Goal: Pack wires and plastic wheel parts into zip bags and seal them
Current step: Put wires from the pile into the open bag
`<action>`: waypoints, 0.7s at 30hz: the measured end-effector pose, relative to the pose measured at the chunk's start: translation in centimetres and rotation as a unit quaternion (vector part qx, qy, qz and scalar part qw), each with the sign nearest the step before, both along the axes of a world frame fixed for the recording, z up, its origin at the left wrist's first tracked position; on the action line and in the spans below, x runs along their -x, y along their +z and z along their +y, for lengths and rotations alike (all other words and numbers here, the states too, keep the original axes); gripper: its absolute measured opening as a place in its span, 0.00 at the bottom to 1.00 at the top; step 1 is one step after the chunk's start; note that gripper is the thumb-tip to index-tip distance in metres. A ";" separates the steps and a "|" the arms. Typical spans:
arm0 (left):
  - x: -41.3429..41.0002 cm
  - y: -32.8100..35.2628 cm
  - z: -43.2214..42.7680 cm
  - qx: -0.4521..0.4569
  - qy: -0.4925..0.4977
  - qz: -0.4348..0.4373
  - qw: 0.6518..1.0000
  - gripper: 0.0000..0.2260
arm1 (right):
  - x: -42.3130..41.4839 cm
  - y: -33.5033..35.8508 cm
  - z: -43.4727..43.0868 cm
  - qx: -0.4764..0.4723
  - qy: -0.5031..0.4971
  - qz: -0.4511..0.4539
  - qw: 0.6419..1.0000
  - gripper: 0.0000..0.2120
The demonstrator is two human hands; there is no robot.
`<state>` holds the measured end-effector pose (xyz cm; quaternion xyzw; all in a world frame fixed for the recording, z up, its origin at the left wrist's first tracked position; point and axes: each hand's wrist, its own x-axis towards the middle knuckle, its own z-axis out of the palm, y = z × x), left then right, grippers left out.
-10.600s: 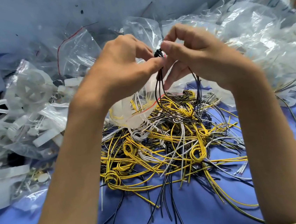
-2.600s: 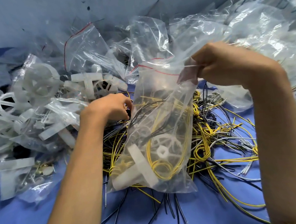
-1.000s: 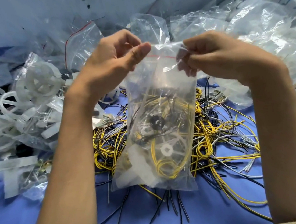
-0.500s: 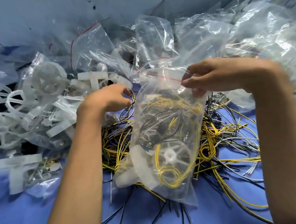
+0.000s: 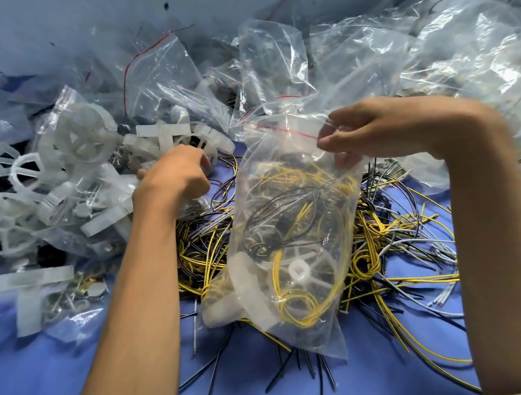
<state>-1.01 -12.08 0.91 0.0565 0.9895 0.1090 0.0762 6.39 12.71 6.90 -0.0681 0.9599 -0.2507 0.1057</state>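
A clear zip bag (image 5: 287, 220) with a red seal line hangs in the middle, its bottom resting on the wire pile. Inside it lie yellow and black wires and a white plastic wheel (image 5: 299, 270). My right hand (image 5: 384, 129) pinches the bag's top right corner and holds it up. My left hand (image 5: 173, 177) is off the bag, low at its left, fingers curled among white plastic wheel parts (image 5: 162, 136); what they touch is hidden. Loose yellow, black and grey wires (image 5: 395, 234) lie tangled under and around the bag.
Bagged and loose white wheels (image 5: 83, 142) are heaped at the left. Empty zip bags (image 5: 270, 61) and large crumpled clear bags (image 5: 463, 57) fill the back and right. A small bag of metal bits (image 5: 85, 289) lies at front left on the blue cloth (image 5: 45, 364).
One second ago both hands held the bag's top edge. My left hand has let go and dropped left to the white parts; the right hand has lowered the bag a little.
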 end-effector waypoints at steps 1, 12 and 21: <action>0.0 -0.2 0.0 0.005 0.000 -0.009 1.000 0.25 | -0.1 0.0 0.0 0.000 0.000 0.000 1.000 0.10; -0.2 0.4 0.3 -0.054 -0.025 0.037 0.998 0.26 | -0.3 0.1 -0.2 0.003 0.005 -0.008 1.000 0.10; -2.1 4.1 2.8 -0.210 -0.084 0.177 0.958 0.24 | -0.3 0.5 -0.4 0.025 0.012 0.065 0.997 0.12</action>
